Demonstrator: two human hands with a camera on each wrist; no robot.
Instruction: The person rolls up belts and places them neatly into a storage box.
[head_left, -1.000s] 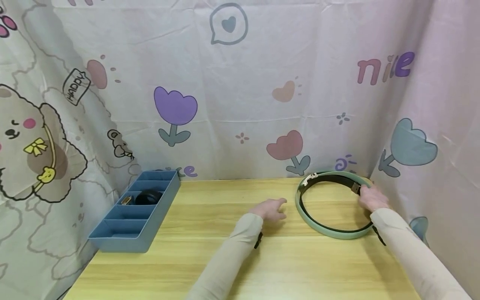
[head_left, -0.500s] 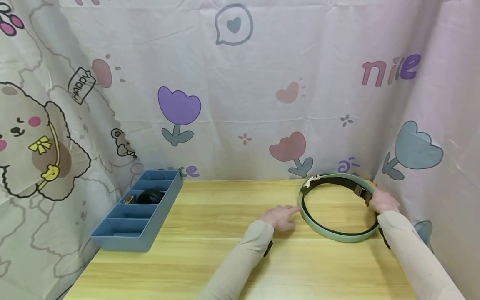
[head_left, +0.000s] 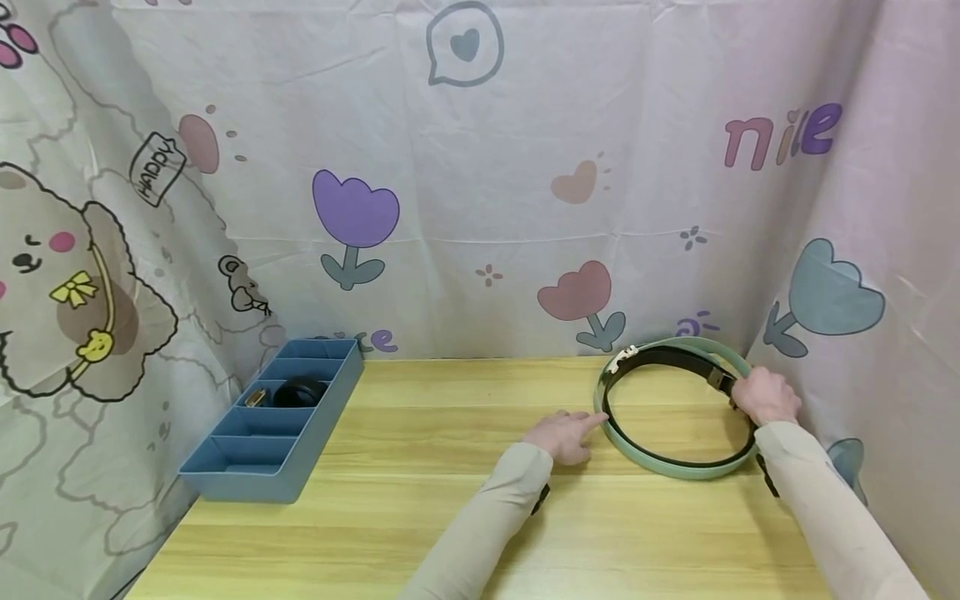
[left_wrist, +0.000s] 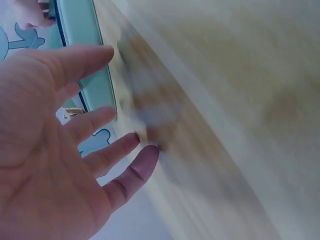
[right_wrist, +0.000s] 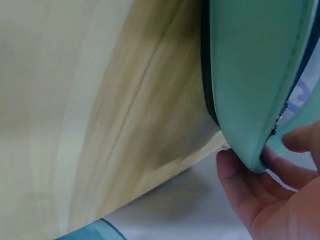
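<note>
A belt (head_left: 675, 472), pale green outside and black inside, stands on edge on the wooden table as a wide ring. Its silvery buckle (head_left: 622, 358) is at the ring's upper left, and a dark metal clasp (head_left: 717, 379) sits at the upper right. My left hand (head_left: 562, 435) has its fingers extended, with a fingertip against the belt's left side. In the left wrist view the palm shows nothing held. My right hand (head_left: 767, 396) grips the belt's right side. The right wrist view shows fingers bent around the green strap (right_wrist: 255, 75) near its lower end.
A blue-grey divided tray (head_left: 288, 483) stands at the left of the table. One compartment holds a round black coiled item (head_left: 298, 392) and a small gold-edged object (head_left: 257, 398). A printed curtain (head_left: 480, 167) hangs behind and along both sides.
My left hand has moved right to reach the belt's left side. My right hand has shifted slightly right with the belt. The green strap at the upper right now stands away from the inner layer.
</note>
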